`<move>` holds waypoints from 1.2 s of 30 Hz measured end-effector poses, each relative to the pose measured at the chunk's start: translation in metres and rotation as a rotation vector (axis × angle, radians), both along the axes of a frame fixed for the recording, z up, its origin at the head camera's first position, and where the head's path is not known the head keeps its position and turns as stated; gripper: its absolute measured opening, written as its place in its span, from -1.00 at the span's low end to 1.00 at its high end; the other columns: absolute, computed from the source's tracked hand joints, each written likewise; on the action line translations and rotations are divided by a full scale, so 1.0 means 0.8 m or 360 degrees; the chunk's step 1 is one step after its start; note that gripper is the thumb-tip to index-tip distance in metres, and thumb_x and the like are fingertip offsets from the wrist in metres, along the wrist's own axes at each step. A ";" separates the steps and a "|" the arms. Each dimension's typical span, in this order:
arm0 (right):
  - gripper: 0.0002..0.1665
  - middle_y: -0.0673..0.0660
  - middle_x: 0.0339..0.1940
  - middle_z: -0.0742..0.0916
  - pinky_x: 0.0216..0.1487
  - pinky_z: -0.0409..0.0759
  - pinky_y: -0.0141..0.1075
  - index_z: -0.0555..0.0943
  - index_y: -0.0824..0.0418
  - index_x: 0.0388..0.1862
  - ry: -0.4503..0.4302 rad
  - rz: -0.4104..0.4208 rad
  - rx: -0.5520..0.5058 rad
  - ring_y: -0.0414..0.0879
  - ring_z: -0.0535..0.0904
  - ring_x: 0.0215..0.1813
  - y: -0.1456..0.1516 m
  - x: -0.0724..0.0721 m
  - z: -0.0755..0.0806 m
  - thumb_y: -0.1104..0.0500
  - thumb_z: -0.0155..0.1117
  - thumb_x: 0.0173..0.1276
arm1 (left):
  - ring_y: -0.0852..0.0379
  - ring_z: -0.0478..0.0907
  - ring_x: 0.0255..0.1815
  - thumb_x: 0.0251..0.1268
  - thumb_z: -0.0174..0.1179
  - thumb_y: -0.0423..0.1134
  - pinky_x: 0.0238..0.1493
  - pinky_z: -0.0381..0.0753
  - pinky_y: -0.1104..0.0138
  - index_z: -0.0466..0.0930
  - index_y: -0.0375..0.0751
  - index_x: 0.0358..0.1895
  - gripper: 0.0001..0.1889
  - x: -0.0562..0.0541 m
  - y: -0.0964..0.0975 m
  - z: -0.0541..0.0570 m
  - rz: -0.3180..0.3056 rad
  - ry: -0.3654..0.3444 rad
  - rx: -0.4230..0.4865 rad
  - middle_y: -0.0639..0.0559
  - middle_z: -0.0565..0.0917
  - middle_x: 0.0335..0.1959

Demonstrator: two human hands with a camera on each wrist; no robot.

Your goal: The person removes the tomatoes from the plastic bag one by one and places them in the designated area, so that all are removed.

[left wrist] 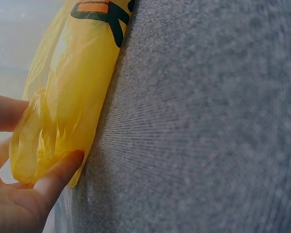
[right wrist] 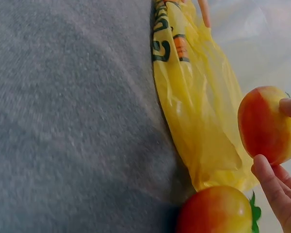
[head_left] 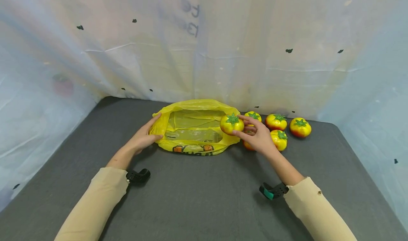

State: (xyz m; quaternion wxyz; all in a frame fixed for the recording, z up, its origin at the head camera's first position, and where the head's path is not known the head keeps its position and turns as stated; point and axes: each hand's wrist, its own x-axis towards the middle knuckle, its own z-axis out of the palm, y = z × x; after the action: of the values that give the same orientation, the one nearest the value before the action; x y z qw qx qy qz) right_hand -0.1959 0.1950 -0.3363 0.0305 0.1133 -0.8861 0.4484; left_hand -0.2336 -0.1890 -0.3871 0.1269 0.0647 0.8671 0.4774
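A yellow plastic bag (head_left: pixel 191 149) stands on the dark table with its mouth spread upward. My left hand (head_left: pixel 141 139) holds the bag's left end, thumb on the front side and fingers round the back; in the left wrist view the film (left wrist: pixel 63 107) bunches between them. With thumb and fingertips my right hand (head_left: pixel 257 136) grips a glossy yellow-and-red tomato (head_left: pixel 231 124) with a green leafy top, over the right rim of the bag. The right wrist view shows the held tomato's red underside (right wrist: pixel 262 124), raised beside the bag.
Several more tomatoes sit right of the bag, one at the far right (head_left: pixel 300 127) and one close to my right wrist (head_left: pixel 278 140). A whitish plastic sheet (head_left: pixel 223 49) hangs behind the table (head_left: pixel 197 195) and along its sides.
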 end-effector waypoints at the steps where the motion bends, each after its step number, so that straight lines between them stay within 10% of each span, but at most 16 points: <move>1: -0.31 0.25 0.22 0.52 0.09 0.58 0.00 0.43 0.02 0.37 0.0001 -0.0016 -0.0006 0.17 0.56 0.17 0.002 0.001 0.001 -0.01 0.35 0.26 | -0.26 -0.30 0.55 0.36 0.04 -0.33 0.40 -0.06 -0.24 -0.30 0.17 0.56 -0.13 0.000 0.000 0.000 0.0000 0.0000 0.0000 -0.14 -0.28 0.58; 31: -0.21 0.32 0.32 0.43 0.16 0.47 0.14 0.33 0.00 0.45 0.0002 -0.0407 0.0034 0.26 0.45 0.27 0.082 0.033 0.016 -0.12 0.31 0.27 | -0.27 -0.31 0.55 0.35 0.04 -0.34 0.42 -0.11 -0.22 -0.32 0.14 0.56 -0.12 -0.001 -0.002 -0.002 -0.0018 0.0005 0.0018 -0.18 -0.29 0.57; 36: -0.21 0.31 0.30 0.45 0.10 0.55 -0.22 0.31 0.00 0.46 0.0009 -0.0519 0.0064 0.17 0.48 0.24 0.100 0.041 0.014 -0.14 0.27 0.29 | -0.27 -0.29 0.55 0.36 0.04 -0.33 0.43 -0.09 -0.21 -0.32 0.16 0.56 -0.13 -0.001 -0.002 -0.002 -0.0018 0.0002 0.0019 -0.18 -0.28 0.57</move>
State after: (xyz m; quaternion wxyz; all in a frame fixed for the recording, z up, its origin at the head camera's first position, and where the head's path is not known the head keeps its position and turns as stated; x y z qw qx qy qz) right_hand -0.1630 0.2753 -0.3250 0.1030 -0.0302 -0.9015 0.4193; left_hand -0.2345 -0.1904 -0.3888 0.1285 0.0706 0.8640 0.4816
